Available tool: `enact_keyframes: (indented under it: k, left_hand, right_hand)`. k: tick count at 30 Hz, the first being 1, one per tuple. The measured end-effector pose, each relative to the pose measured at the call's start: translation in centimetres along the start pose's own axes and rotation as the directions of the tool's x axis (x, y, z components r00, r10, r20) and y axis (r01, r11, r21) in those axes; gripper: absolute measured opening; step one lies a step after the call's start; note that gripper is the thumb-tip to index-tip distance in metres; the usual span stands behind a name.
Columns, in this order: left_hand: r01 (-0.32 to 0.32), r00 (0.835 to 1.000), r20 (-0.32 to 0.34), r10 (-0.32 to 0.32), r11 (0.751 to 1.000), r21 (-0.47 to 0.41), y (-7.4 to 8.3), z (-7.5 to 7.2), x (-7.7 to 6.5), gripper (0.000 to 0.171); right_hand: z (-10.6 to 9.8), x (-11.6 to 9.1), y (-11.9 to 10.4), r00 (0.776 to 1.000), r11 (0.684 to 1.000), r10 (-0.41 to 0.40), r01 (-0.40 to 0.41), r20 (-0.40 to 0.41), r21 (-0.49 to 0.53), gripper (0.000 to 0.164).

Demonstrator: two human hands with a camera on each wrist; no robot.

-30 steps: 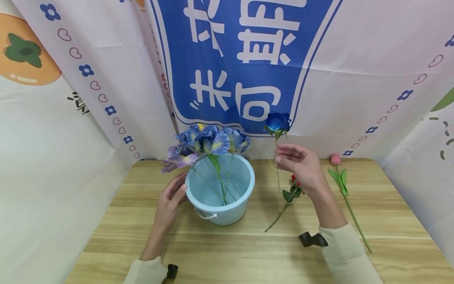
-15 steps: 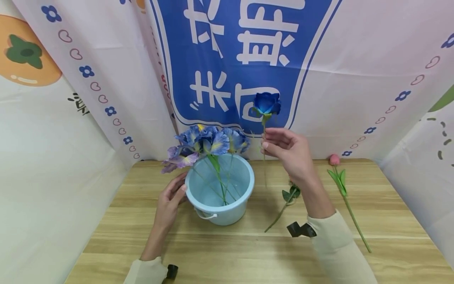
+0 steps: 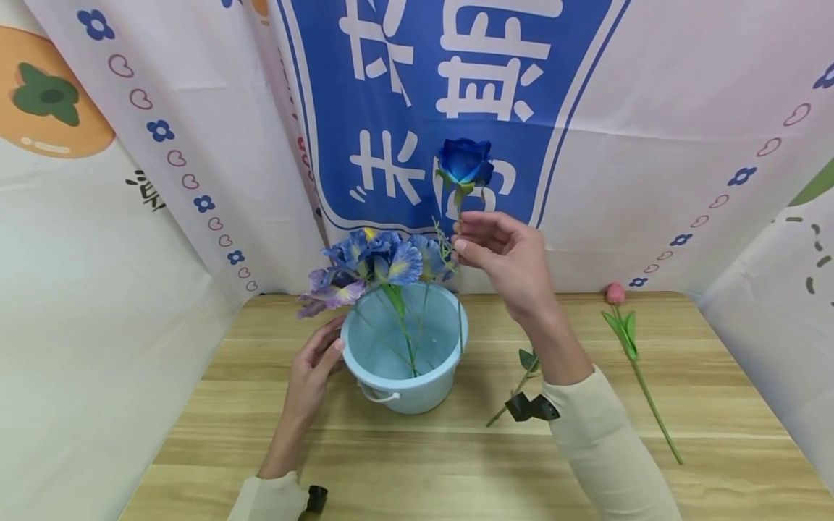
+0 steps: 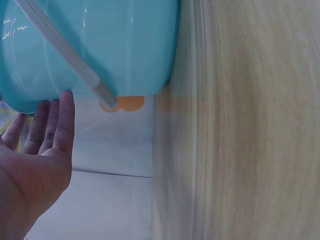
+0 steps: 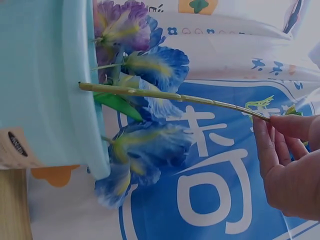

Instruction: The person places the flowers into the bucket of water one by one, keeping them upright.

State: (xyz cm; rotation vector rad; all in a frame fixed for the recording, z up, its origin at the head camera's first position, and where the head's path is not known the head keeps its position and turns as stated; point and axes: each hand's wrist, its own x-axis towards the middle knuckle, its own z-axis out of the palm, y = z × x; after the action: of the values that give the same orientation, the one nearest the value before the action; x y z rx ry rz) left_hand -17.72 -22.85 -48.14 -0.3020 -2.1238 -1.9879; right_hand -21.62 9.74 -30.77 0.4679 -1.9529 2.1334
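Observation:
A light-blue bucket (image 3: pixel 404 394) stands on the wooden table with several blue and purple irises (image 3: pixel 374 264) in it, their heads leaning over its back left rim. My left hand (image 3: pixel 309 373) touches the bucket's left side near the rim; in the left wrist view its fingers (image 4: pixel 64 122) lie fairly straight against the wall. With thumb and fingertips, my right hand (image 3: pixel 511 264) pinches the stem of a blue rose (image 3: pixel 465 163), held upright. The stem's lower end (image 5: pixel 100 87) overlaps the bucket's rim in the right wrist view.
On the table to the right lies a pink tulip (image 3: pixel 615 293) with a long green stem. Nearer the bucket, another stem with green leaves (image 3: pixel 528 359) lies partly hidden by my right forearm. A printed cloth backdrop (image 3: pixel 606 195) hangs behind the table.
My right hand has carried the blue rose left and upward, from beside the bucket to its right rim. The red flower on the table is now hidden by my arm. My left hand stays put.

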Motion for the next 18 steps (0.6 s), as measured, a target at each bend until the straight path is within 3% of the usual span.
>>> enact_keyframes:
  k: [10, 18]
  left_hand:
    - [-0.002, 1.0, 0.007, 0.002, 1.0, -0.005, 0.0, 0.0, 0.0, 0.043]
    - [-0.015, 1.0, 0.012, 0.015, 1.0, -0.007, 0.0, 0.0, 0.0, 0.043]
  right_hand:
    - [1.3, 0.7, -0.3, 0.999, 0.998, -0.036, 0.036, 0.002, 0.051, 0.036]
    - [2.3, 0.8, 1.1, 1.0, 1.0, 0.0, 0.0, 0.017, 0.03, 0.035]
